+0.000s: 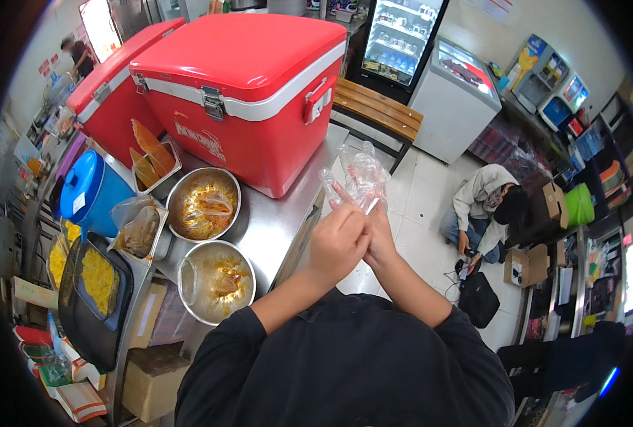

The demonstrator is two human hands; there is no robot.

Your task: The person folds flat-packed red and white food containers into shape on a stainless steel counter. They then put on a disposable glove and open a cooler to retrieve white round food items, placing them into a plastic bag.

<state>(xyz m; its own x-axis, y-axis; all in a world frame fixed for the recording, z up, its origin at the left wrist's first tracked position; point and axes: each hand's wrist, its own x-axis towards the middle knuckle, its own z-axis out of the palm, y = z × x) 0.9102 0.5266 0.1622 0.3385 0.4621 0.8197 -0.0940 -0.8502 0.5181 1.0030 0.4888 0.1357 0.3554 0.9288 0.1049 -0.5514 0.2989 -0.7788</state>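
Note:
A thin clear plastic glove (365, 173) covers the fingers of my right hand (380, 231), held up in front of my chest. Through the crinkled film the fingers look spread, with nothing gripped in them. My left hand (339, 240) is closed at the right wrist, pinching the glove's loose cuff. Left of my hands, two steel bowls stand on the steel table (263, 217). The farther bowl (204, 204) contains orange-stained food and a plastic bag; the nearer bowl (217, 282) has sauce smears and a piece of food.
Two red coolers (242, 57) stand at the table's back. A blue lidded bucket (92, 188), trays with bagged food and a dark tray of yellow food (99, 281) fill the left. A person (483, 206) crouches on the right beside a black bag (479, 299). A wooden bench (377, 110) stands ahead.

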